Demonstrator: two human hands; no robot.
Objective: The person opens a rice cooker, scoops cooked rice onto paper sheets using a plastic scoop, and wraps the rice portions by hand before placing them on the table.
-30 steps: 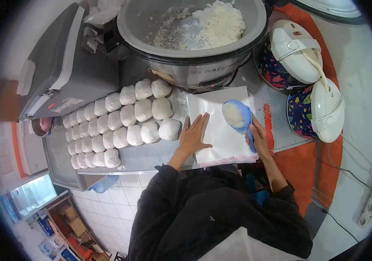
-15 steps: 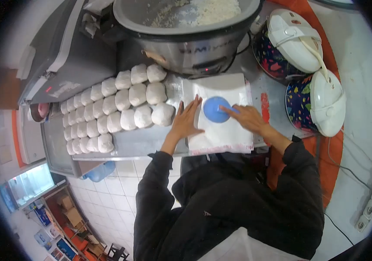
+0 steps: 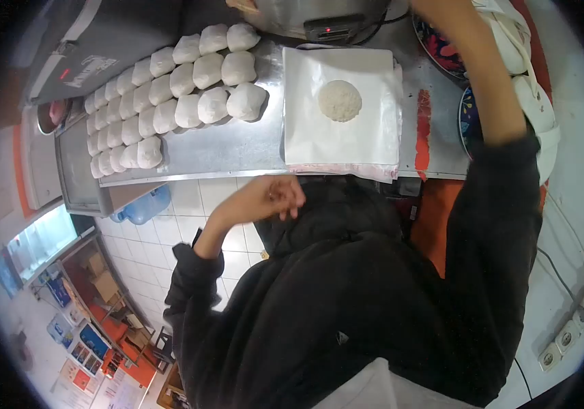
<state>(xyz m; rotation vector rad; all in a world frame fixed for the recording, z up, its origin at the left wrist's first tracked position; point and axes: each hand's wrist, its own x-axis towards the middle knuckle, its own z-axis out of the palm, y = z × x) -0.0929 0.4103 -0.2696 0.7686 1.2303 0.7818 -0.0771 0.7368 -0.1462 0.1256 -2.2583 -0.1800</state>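
A round, flat-topped mound of rice (image 3: 340,101) sits on the white paper sheets (image 3: 312,146), which are stacked on the metal counter. My left hand (image 3: 268,199) hovers in front of the counter edge, below the paper, its fingers loosely curled and holding nothing. My right hand (image 3: 442,12) is blurred at the top edge, beside the patterned rice cookers; its fingers are out of view, so what it holds is hidden. Rows of white wrapped bundles (image 3: 211,105) stand left of the paper.
A large metal cooker (image 3: 292,17) stands behind the paper. Two patterned rice cookers with white lids (image 3: 537,102) are at the right. A grey box (image 3: 114,48) is at the back left. Power strips (image 3: 568,334) and cords lie at the far right.
My right hand has gone up and right from the paper, and the blue bowl-shaped scoop is out of view. The rice mound now shows. My left hand has left the paper. The view has tilted down.
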